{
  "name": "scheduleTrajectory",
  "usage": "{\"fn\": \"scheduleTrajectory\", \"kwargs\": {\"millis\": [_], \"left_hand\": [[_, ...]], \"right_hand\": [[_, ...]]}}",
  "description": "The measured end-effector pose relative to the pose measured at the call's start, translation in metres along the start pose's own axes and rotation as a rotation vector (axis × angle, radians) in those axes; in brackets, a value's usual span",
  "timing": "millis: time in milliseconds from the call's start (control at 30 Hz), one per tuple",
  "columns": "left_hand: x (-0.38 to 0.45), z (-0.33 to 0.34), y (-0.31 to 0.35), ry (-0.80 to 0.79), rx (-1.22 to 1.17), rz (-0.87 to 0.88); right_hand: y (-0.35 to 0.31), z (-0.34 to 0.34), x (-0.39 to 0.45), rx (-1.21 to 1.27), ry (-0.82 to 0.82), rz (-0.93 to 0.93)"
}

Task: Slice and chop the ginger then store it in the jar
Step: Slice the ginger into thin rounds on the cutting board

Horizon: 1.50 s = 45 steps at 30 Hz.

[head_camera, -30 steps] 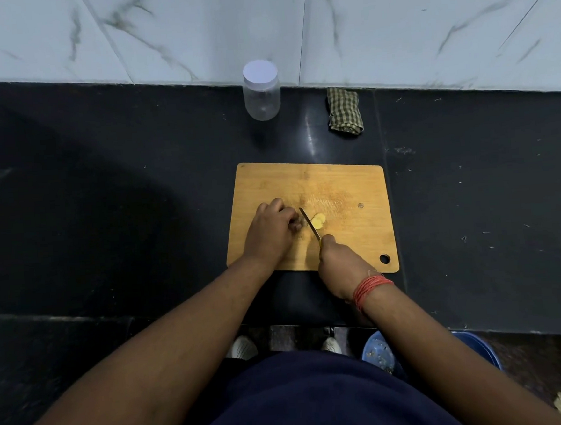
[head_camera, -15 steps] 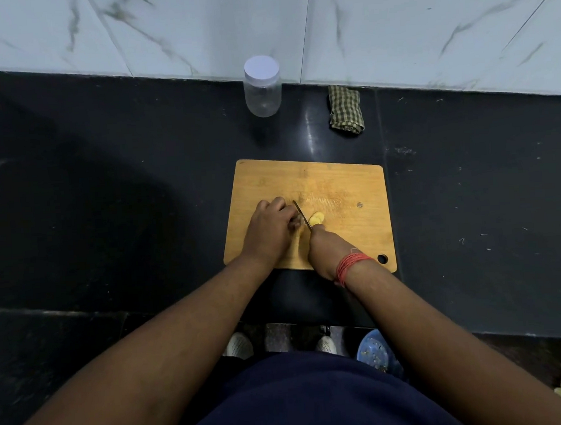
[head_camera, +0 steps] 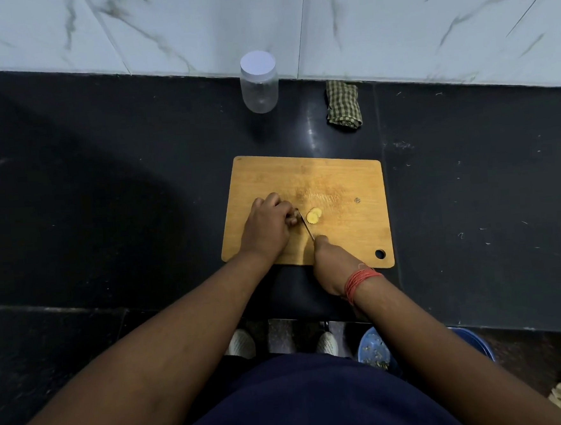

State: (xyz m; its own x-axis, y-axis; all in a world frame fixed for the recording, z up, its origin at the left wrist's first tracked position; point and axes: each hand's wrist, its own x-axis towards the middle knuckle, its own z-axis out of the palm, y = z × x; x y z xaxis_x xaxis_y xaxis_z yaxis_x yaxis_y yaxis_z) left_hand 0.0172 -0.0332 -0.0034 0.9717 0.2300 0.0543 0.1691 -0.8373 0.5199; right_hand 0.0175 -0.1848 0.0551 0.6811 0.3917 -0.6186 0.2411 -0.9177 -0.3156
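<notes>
A wooden cutting board (head_camera: 346,174) lies on the black counter. My left hand (head_camera: 268,224) curls over a ginger piece at the board's left side; the piece is almost wholly hidden under the fingers. My right hand (head_camera: 330,258) grips the handle of a knife (head_camera: 306,225), whose thin blade stands just right of my left fingertips. A few pale yellow ginger slices (head_camera: 314,215) lie on the board right of the blade. The clear jar (head_camera: 259,82) with a white lid stands closed at the back by the wall.
A folded green checked cloth (head_camera: 344,109) lies at the back right of the jar. The marble wall (head_camera: 292,22) closes the counter's far side. Below the counter's front edge are a blue bucket (head_camera: 375,351) and my shoes.
The knife and my right hand have moved back and forth along the ginger, drawing toward me now. Another slice lies beside the first. My left hand has stayed in place.
</notes>
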Motion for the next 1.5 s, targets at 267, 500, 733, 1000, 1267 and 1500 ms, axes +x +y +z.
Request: {"fn": "scheduleTrajectory", "kwargs": {"millis": [267, 500, 733, 1000, 1267, 1500], "left_hand": [[0.000, 0.002, -0.005, 0.003, -0.008, 0.013], [-0.004, 0.001, -0.010, -0.020, -0.052, 0.039], [0.000, -0.001, -0.007, 0.005, -0.075, -0.005], [-0.001, 0.000, -0.007, 0.003, -0.050, 0.011], [0.000, 0.000, -0.009, -0.007, -0.052, 0.027], [0.000, -0.001, -0.009, -0.008, -0.042, 0.034]], "right_hand": [[0.035, 0.020, -0.024, 0.026, 0.077, -0.001], [0.036, 0.007, -0.024, 0.184, 0.204, -0.048], [0.004, -0.001, -0.009, 0.173, 0.120, -0.036], [-0.003, -0.004, -0.006, 0.141, 0.122, -0.026], [-0.007, -0.003, -0.005, 0.138, 0.091, -0.007], [-0.012, -0.007, -0.005, 0.103, 0.118, -0.021]]}}
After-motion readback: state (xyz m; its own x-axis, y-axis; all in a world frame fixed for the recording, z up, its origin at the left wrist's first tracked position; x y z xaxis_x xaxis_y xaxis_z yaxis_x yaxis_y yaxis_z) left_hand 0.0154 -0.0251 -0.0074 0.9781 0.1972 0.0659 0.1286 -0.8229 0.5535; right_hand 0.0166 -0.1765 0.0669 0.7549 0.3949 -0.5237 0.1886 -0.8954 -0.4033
